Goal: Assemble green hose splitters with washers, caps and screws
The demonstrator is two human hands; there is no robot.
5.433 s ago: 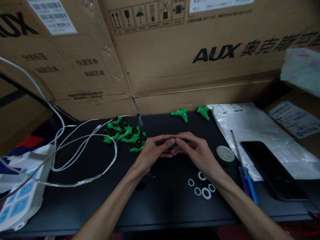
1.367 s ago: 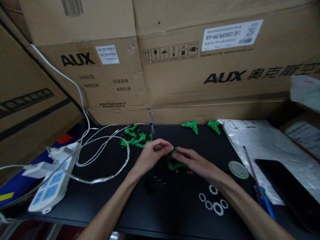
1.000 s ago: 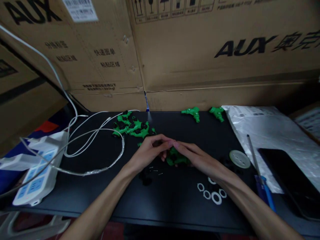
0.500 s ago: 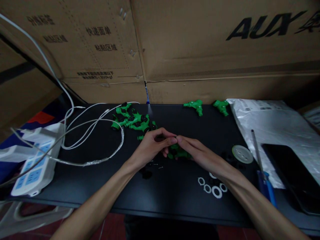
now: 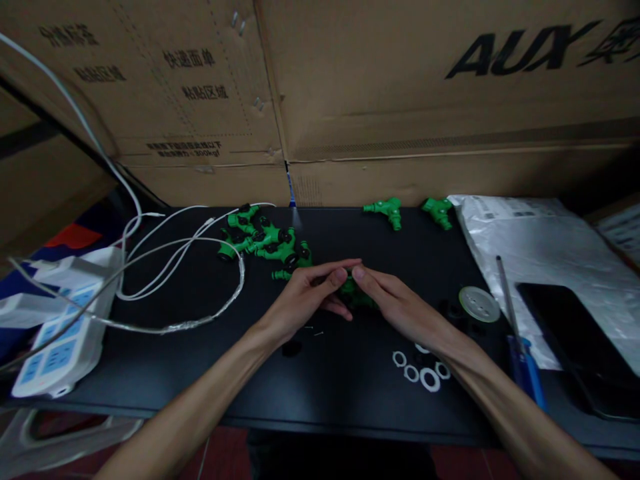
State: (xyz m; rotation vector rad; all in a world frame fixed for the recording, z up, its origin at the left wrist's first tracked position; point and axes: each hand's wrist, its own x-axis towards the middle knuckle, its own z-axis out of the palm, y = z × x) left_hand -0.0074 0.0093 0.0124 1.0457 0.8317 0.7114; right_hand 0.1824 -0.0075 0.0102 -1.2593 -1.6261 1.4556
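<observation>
Near the middle of the black table, my left hand and my right hand meet around a green plastic hose connector. Both sets of fingers are closed on it, thumbs close together at its top, and they hide most of the part. Left of my left hand lies a cluster of green hose connectors with black fittings. Two loose green connectors, one a branched piece and the other a shorter one, lie at the back. Several white rings sit below my right forearm.
A white power strip and looped white cables occupy the left side. To the right are a round disc, a blue-handled screwdriver, a black phone and a silvery bag. A cardboard box stands behind.
The whole view has shifted slightly. My left fingers have moved about the connector, with the lower ones now reaching out more below it. Both hands still hold it.
</observation>
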